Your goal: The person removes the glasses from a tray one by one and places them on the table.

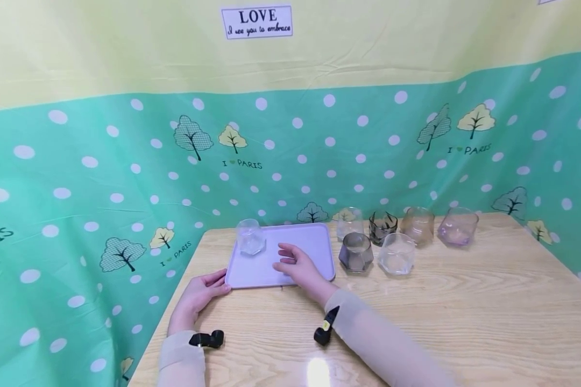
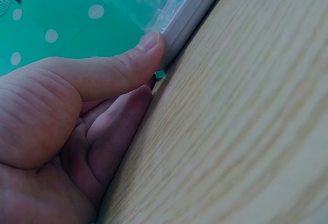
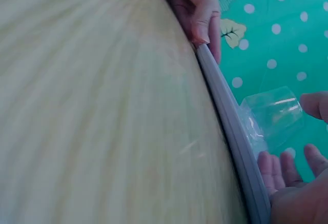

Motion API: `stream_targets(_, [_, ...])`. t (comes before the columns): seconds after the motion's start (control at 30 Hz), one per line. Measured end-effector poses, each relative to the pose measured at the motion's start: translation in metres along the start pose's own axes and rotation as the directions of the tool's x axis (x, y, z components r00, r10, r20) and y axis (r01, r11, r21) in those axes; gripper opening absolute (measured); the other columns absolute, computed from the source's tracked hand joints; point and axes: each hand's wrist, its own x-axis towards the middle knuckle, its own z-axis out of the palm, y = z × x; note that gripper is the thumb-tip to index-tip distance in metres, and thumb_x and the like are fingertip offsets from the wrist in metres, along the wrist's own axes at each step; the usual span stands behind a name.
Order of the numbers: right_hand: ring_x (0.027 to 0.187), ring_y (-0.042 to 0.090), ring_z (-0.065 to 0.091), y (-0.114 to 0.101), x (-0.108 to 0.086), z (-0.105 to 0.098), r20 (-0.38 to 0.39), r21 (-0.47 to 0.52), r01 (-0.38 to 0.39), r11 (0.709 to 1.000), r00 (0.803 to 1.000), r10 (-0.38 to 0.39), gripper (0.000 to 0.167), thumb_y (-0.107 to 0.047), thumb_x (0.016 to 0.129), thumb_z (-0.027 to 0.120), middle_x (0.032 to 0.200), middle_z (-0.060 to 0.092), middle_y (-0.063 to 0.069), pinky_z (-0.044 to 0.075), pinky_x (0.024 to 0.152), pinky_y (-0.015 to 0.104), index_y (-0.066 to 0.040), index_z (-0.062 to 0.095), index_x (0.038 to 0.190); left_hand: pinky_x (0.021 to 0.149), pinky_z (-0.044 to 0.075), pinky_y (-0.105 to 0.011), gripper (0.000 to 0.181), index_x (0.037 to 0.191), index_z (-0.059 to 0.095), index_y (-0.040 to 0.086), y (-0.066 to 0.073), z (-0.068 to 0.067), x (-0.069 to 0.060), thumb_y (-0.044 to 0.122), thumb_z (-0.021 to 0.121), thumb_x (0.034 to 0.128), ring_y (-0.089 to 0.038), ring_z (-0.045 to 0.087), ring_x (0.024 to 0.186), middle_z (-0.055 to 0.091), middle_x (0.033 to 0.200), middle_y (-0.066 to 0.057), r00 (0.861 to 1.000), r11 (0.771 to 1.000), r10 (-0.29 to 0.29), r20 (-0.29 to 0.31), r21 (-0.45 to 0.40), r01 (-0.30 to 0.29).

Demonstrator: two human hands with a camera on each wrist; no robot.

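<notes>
A lilac rectangular tray (image 1: pixel 290 274) lies on the table, with one clear faceted glass (image 1: pixel 250 239) standing upright near its back left corner. My left hand (image 1: pixel 200 294) holds the tray's front left corner; in the left wrist view the thumb (image 2: pixel 146 47) presses against the rim and the other fingers lie low beside it. Over the middle of the tray is my right hand (image 1: pixel 300 269), its fingers loosely spread and holding nothing. The right wrist view shows the same clear glass (image 3: pixel 274 116) just past these fingers, apart from them.
Right of the tray stand several glasses: a dark grey one (image 1: pixel 356 252), a clear one (image 1: pixel 397 255), another clear one (image 1: pixel 349 223), a black-patterned one (image 1: pixel 382 228), an amber one (image 1: pixel 418 227) and a pinkish one (image 1: pixel 458 228). A green dotted curtain (image 1: pixel 281 150) hangs behind the wooden table (image 1: pixel 489 301).
</notes>
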Motion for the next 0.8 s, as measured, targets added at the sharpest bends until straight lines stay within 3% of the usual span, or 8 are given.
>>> stream_targets(0.2, [0.139, 0.038, 0.056, 0.007, 0.023, 0.019, -0.060, 0.088, -0.074, 0.993, 0.995, 0.080, 0.080, -0.018, 0.092, 0.084, 0.157, 0.052, 0.023, 0.051, 0.113, 0.047, -0.007, 0.045, 0.161, 0.128, 0.024, -0.057, 0.071, 0.149, 0.060, 0.001, -0.003, -0.001, 0.001, 0.017, 0.091, 0.0868, -0.035, 0.047, 0.147, 0.066, 0.142, -0.015, 1.000, 1.000, 0.000, -0.006, 0.010, 0.000])
stream_targets(0.53, [0.144, 0.037, 0.050, 0.012, 0.047, 0.051, -0.214, -0.020, -0.051, 0.998, 0.976, 0.046, 0.087, -0.018, 0.087, 0.087, 0.158, 0.051, 0.017, 0.045, 0.119, 0.047, -0.012, 0.044, 0.162, 0.128, 0.025, -0.054, 0.067, 0.147, 0.063, 0.003, -0.002, -0.002, 0.004, 0.017, 0.090, 0.0877, -0.033, 0.043, 0.151, 0.067, 0.139, -0.014, 1.000, 1.000, 0.024, -0.002, 0.011, -0.024])
stream_targets(0.8, [0.139, 0.039, 0.055, 0.020, 0.060, 0.066, -0.239, -0.138, -0.017, 0.990, 0.971, -0.017, 0.097, -0.024, 0.083, 0.090, 0.159, 0.050, 0.020, 0.048, 0.116, 0.051, -0.014, 0.039, 0.165, 0.128, 0.024, -0.054, 0.065, 0.147, 0.064, 0.003, -0.003, 0.000, 0.000, 0.016, 0.089, 0.0884, -0.032, 0.043, 0.151, 0.068, 0.138, -0.014, 1.000, 1.000, 0.026, -0.009, 0.016, -0.025])
